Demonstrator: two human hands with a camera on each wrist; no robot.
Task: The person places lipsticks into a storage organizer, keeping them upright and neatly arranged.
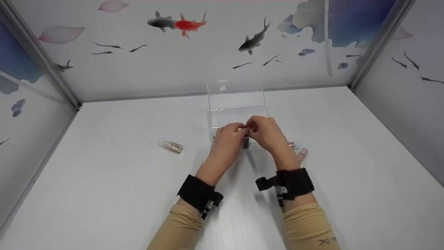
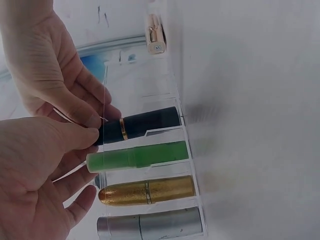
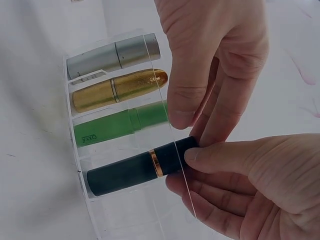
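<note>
A dark lipstick tube point(image 3: 130, 172) with a gold band stands in a slot of a clear plastic organizer point(image 1: 211, 119). My right hand point(image 1: 269, 135) pinches its top end between thumb and fingers. My left hand point(image 1: 225, 144) meets the right one there, its thumb and fingertips at the same end of the tube. Next to it in the row are a green tube point(image 2: 150, 156), a gold bullet-shaped lipstick point(image 2: 160, 192) and a silver tube point(image 2: 165, 225). In the head view the hands hide most of this row.
A clear-capped gold lipstick point(image 1: 171, 146) lies on the white table left of the organizer. Right of it, partly behind my right forearm, lie another clear-capped tube point(image 1: 295, 144) and a pink tube point(image 1: 302, 155). The organizer's transparent lid point(image 1: 236, 92) stands raised near the back wall.
</note>
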